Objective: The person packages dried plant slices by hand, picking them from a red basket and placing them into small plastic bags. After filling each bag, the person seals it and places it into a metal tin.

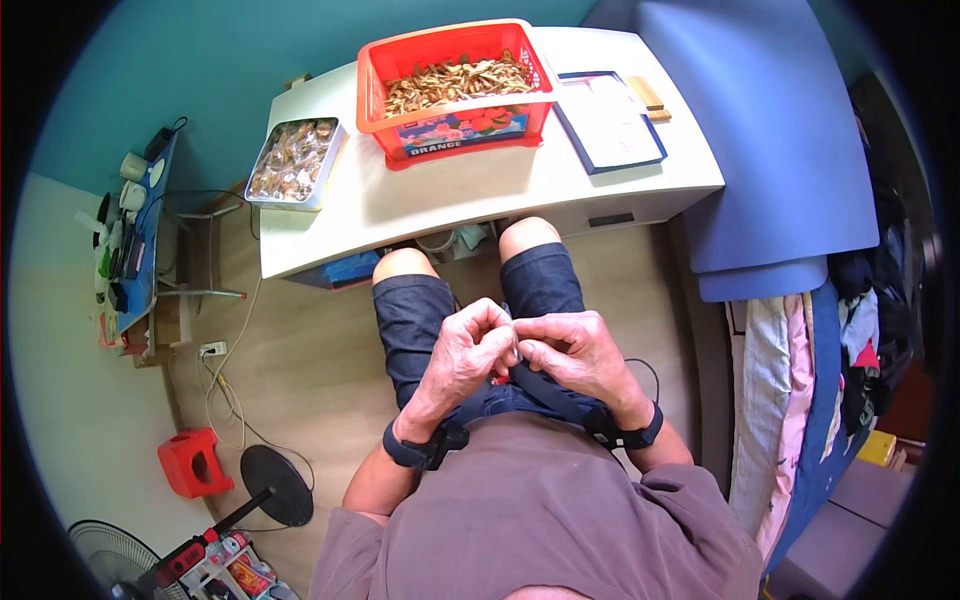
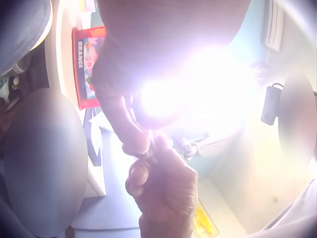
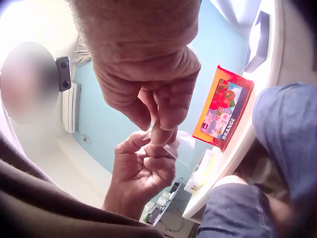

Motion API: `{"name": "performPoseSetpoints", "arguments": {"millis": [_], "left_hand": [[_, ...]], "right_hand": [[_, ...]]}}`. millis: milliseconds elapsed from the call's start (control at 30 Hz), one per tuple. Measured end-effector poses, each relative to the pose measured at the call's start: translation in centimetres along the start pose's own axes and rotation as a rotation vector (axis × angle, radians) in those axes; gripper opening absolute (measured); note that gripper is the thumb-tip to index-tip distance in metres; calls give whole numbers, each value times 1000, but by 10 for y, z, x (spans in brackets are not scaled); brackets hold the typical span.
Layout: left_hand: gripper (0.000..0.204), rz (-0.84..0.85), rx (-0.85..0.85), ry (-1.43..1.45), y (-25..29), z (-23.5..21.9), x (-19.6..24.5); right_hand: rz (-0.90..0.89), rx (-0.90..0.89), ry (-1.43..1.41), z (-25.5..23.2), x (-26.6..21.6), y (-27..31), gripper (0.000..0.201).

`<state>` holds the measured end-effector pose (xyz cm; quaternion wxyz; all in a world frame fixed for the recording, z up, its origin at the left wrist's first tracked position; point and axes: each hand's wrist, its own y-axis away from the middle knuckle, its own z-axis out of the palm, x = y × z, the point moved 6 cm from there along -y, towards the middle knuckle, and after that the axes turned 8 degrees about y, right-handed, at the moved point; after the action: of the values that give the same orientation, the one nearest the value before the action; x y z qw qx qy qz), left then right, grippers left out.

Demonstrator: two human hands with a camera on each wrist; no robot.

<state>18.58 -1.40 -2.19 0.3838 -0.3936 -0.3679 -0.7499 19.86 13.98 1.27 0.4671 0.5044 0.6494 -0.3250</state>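
Note:
Over the lap, my left hand (image 1: 462, 358) and right hand (image 1: 578, 352) meet fingertip to fingertip. Between them they pinch a small clear plastic bag (image 3: 184, 148), whose thin see-through corner sticks out past the fingers in the right wrist view. Most of the bag is hidden behind the fingers, and I cannot tell what it contains. Glare washes out much of the left wrist view around the fingertips. Beyond the knees, a red plastic basket (image 1: 455, 158) holds many brown dried slices (image 1: 460, 85). Left of it lies a tin (image 1: 290, 165) filled with clear-wrapped pieces.
A shallow dark-edged tray (image 1: 612, 120) with a white inside lies right of the basket on the white table (image 1: 400, 215), beside wooden blocks (image 1: 648, 95). Folded blue mats (image 1: 770, 150) stand on the right. On the floor at left are a red stool (image 1: 195, 462) and cables.

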Motion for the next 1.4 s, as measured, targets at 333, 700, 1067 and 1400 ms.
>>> {"name": "performPoseSetpoints", "arguments": {"millis": [333, 700, 1067, 1400], "left_hand": [[12, -54, -32, 63, 16, -23, 4], [25, -236, -53, 129, 51, -17, -4], [19, -416, 45, 85, 65, -21, -23], [14, -420, 8, 5, 66, -17, -23]], "right_hand": [[-192, 82, 101, 0, -7, -15, 41], [16, -406, -72, 32, 7, -6, 21], [-67, -275, -3, 29, 13, -1, 10], [-121, -245, 44, 27, 11, 1, 10]]}}
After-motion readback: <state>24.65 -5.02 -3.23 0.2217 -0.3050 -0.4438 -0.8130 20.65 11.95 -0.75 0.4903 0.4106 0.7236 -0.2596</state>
